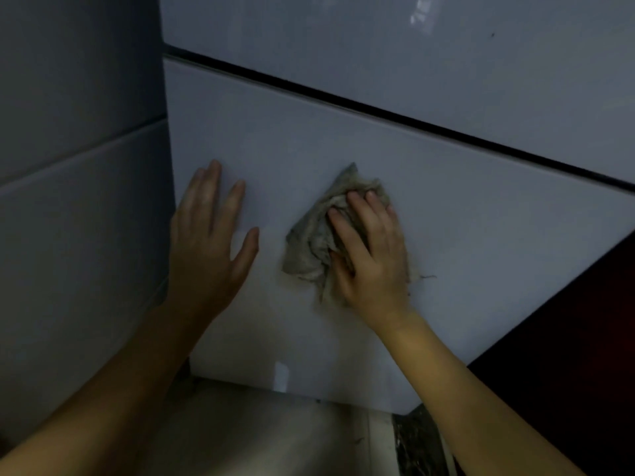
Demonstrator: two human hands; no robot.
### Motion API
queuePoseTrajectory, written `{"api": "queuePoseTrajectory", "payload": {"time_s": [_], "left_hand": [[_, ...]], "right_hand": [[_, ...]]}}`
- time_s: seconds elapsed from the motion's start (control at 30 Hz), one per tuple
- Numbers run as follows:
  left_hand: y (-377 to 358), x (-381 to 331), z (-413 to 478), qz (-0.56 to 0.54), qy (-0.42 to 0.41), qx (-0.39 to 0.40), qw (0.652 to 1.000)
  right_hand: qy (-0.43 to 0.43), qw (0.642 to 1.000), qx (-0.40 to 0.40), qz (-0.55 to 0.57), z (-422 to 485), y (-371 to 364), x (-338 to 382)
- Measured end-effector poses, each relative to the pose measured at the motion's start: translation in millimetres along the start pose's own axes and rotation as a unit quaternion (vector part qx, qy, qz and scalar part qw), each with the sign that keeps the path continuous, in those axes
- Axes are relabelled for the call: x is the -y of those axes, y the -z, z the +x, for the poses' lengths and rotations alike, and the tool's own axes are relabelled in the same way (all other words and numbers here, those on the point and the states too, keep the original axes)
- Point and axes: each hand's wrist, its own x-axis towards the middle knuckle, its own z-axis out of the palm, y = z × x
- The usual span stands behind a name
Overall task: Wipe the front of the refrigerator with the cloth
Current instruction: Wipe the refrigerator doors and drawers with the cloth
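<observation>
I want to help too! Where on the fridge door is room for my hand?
Bare door right of the cloth, up to the dark gap; also below both hands. Crowded between left hand and right hand.

L hand (209,242) flat, fingers (237,201) spread | R hand (372,255) flat, fingers straight | both arms (457,383) fwd

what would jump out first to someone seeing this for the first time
First, the right hand pressing a crumpled grey cloth against the white lower door of the refrigerator, mid-frame. Just left of it, the left hand lies with spread fingers on the same panel. Above both, a dark gap runs slantwise between the lower and upper doors.
</observation>
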Motion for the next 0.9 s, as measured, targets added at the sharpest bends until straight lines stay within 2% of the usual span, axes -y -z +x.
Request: {"api": "queuePoseTrajectory", "payload": {"time_s": [0.17, 0.27, 0.4, 0.47, 0.6, 0.77, 0.9], "left_hand": [[-6.9, -4.2, -4.1, 0.003, 0.005, -0.002, 1.0], [-7.9, -2.5, -6.1, 0.003, 0.007, 0.005, 1.0], [-7.3, -8.9, -4.0, 0.005, -0.001, 0.003, 1.0], [-8.2, -12.4, -5.1, 0.002, -0.018, 0.009, 1.0], [-12.1, -13.7, -12.6, -0.003, -0.024, 0.04, 0.999], [-19.1, -17.3, -13.3, -0.013, -0.007, 0.024, 1.0], [-22.8, -20.7, -13.1, -0.013, -0.009, 0.006, 1.0]], "right_hand": [[0.026, 0.999, -0.03, 0.007, 12.3, -29.8, 30.4], [0.056, 0.998, -0.03, 0.009, -5.6, -31.7, 21.2], [0.069, 0.997, 0.027, -0.005, -62.9, -5.6, -21.0], [0.049, 0.996, 0.064, -0.027, -96.3, 16.7, -45.4], [0.007, 0.995, 0.086, -0.054, -122.4, 47.5, -71.5], [-0.021, 0.999, 0.033, -0.03, -92.7, 30.2, -47.7], [0.001, 1.0, -0.011, -0.004, -53.9, 3.0, -17.5]]}}
